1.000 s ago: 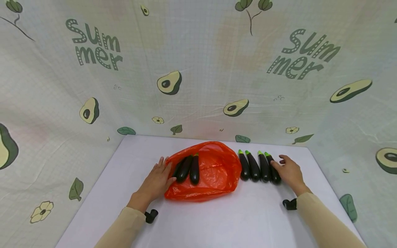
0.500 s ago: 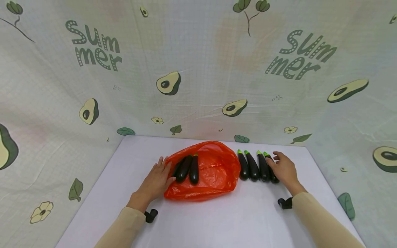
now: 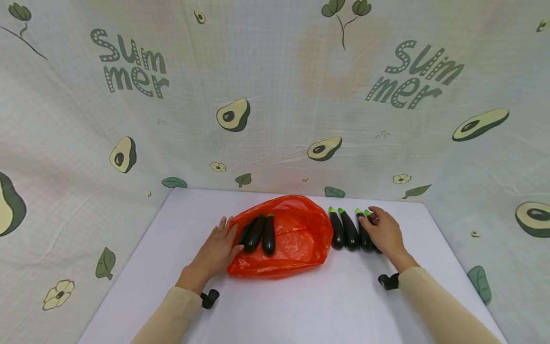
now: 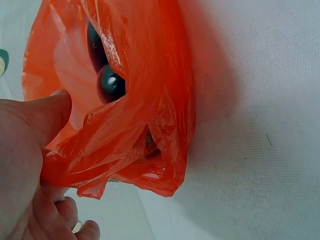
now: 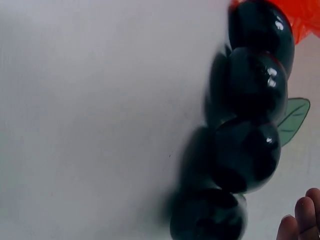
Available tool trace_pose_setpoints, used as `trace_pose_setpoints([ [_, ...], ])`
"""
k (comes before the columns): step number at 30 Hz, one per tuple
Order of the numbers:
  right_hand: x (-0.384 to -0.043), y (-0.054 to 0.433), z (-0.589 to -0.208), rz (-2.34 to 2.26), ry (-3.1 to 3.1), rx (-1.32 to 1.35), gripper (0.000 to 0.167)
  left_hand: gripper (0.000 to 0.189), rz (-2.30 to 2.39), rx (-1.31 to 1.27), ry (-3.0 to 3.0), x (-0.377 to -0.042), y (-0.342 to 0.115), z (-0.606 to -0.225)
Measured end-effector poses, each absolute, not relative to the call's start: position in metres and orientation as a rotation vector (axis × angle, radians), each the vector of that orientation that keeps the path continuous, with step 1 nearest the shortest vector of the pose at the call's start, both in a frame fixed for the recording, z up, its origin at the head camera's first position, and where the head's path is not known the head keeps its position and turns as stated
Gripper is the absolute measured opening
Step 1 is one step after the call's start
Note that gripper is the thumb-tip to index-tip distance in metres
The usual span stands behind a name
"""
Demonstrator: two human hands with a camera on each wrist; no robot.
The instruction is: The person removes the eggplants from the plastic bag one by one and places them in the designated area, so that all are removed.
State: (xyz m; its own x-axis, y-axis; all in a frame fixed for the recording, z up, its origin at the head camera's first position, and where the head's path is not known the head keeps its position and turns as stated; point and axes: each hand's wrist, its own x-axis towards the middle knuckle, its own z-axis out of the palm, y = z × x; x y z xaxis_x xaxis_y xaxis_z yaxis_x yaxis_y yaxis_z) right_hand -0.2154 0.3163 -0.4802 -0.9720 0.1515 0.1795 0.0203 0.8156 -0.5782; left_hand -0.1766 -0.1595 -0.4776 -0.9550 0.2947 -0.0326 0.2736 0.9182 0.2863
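An orange-red plastic bag [image 3: 302, 239] lies on the table with its mouth open, holding several dark eggplants [image 3: 269, 236] at its left side. My left hand [image 3: 215, 253] pinches the bag's left edge; the left wrist view has the bag film [image 4: 150, 75] between thumb [image 4: 55, 112] and fingers. To the right of the bag stands a row of several eggplants [image 3: 337, 231] with bright green caps. My right hand [image 3: 386, 236] hovers over the rightmost eggplant [image 3: 378, 249], covering much of it, fingers loosely bent. In the right wrist view its fingertips [image 5: 305, 215] show beside the rounded eggplant ends [image 5: 245, 155].
A white table [image 3: 301, 306] carries everything. Behind it and at both sides hangs a pale cloth [image 3: 275, 86] printed with avocados and leaves. Small black wrist cameras sit at the left wrist [image 3: 209, 299] and right wrist [image 3: 388, 282].
My right hand has moved left and slightly away from me, now over the rightmost eggplant. The left hand and the bag stay put.
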Motion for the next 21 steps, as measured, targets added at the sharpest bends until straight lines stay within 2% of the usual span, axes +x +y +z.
trace_pose_setpoints([
  [9, -0.212, 0.292, -0.471, 0.935, -2.785, -0.1, 0.06, 0.078, 0.446, 0.471, 3.003, -0.176, -0.16, -0.478],
  [21, -0.207, 0.233, -0.454, 1.079, -2.728, -0.012, 0.055, 0.077, 0.442, 0.481, 2.999, -0.177, -0.16, -0.476],
])
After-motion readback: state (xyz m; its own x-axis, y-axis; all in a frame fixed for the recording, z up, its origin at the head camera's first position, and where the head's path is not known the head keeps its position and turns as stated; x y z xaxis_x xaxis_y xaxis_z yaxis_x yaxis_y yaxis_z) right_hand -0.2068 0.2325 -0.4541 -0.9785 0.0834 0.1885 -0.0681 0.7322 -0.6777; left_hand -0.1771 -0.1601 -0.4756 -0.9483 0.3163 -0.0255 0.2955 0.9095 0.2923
